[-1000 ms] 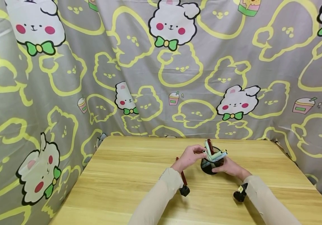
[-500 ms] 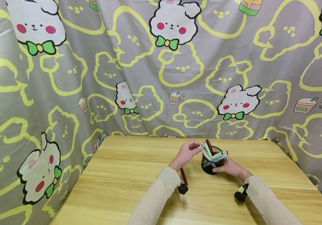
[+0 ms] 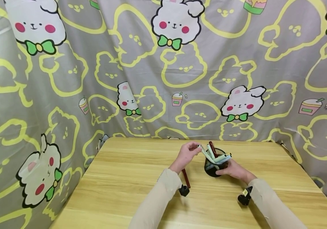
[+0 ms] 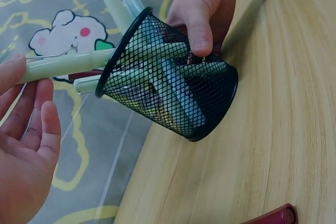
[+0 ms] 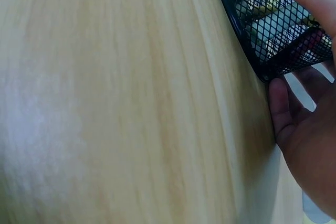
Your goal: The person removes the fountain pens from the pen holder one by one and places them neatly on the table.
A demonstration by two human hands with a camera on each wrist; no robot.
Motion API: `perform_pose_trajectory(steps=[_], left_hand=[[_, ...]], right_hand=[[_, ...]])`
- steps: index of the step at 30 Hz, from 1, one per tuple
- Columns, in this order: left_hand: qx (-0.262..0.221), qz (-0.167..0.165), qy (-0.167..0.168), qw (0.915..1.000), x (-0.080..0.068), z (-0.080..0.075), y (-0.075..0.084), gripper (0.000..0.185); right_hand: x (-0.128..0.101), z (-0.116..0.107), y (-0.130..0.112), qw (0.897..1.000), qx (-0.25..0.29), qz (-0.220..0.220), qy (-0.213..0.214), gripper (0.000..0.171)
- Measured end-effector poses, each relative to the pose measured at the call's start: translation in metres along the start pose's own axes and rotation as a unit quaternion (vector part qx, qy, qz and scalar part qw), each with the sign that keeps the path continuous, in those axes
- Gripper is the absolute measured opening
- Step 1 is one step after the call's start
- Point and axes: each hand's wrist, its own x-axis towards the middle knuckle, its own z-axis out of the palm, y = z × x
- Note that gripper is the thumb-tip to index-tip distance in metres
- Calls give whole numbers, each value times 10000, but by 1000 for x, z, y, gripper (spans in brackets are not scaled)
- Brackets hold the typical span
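Note:
My left hand [image 3: 184,156] pinches the outer end of a pale green pen [image 4: 65,65] between thumb and fingers. That pen slants out over the rim of a black mesh pen holder [image 3: 212,171], its lower part still inside. My right hand [image 3: 234,170] grips the holder's side, with the thumb [image 4: 199,35] across the mesh. Several other pens, pale green and light blue, stick out of the holder, along with a dark red pen [image 3: 212,148]. Another dark red pen [image 3: 186,178] lies on the table beside my left wrist, only its end showing in the left wrist view.
The wooden table [image 3: 123,178] reaches back to a grey curtain [image 3: 152,70] printed with cartoon bears, which also hangs along the left and right sides. A small black camera [image 3: 184,190] hangs at the left wrist, and another black camera [image 3: 244,198] at the right.
My left hand has moved left and slightly away from me, drawing the pale green pen's end farther from the holder. My right hand and the holder have stayed nearly in place.

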Motion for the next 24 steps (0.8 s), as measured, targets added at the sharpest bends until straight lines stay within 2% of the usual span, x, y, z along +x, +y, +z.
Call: perform_pose_trajectory(steps=[6, 16, 24], left_hand=[[-195, 44, 143, 9997, 0, -3, -2, 19], [-339, -94, 128, 9993, -3, -4, -6, 18], [-452, -138, 281, 9985, -4, -6, -7, 18]], right_hand=[[0, 0, 0, 10000, -8, -9, 31, 71], [1, 1, 1, 10000, -69, -57, 6, 69], [2, 0, 0, 9998, -142, 106, 78, 68]])
